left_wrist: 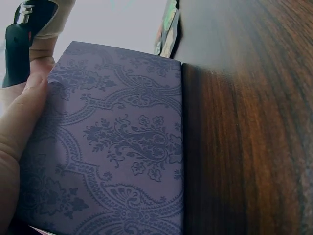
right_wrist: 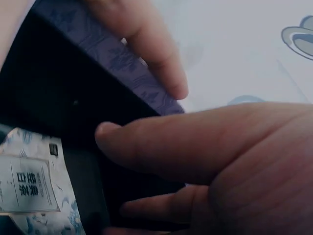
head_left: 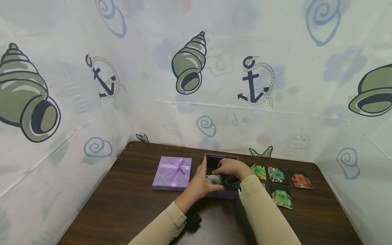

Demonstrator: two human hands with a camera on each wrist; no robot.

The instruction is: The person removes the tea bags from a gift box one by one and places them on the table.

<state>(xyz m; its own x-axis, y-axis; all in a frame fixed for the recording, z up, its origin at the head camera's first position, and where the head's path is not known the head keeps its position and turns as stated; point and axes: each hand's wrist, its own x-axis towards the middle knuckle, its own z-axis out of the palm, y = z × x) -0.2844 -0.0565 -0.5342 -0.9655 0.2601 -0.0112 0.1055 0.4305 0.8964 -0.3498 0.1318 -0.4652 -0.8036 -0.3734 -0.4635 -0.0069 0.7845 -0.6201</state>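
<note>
A purple patterned gift box (head_left: 223,194) with a dark interior stands in front of me, its outer wall (left_wrist: 122,137) filling much of the left wrist view. My left hand (head_left: 199,182) grips the box at its left side, the thumb lying along the front. Inside the box is a pale printed sachet (right_wrist: 34,191) with a framed label. My right hand (head_left: 231,167) reaches in over the right part of the box. Its thumb and fingers (right_wrist: 151,147) extend over the dark interior beside the sachet, and nothing shows between them. The box's right part is hidden by that hand.
Left of the box lies a purple lid (head_left: 162,177) with a ribbon bow. To the right are several dark sachets, including a red-labelled sachet (head_left: 301,180) and a green-labelled sachet (head_left: 281,197); one is partly behind my right arm. A patterned curtain surrounds the brown table (head_left: 116,204).
</note>
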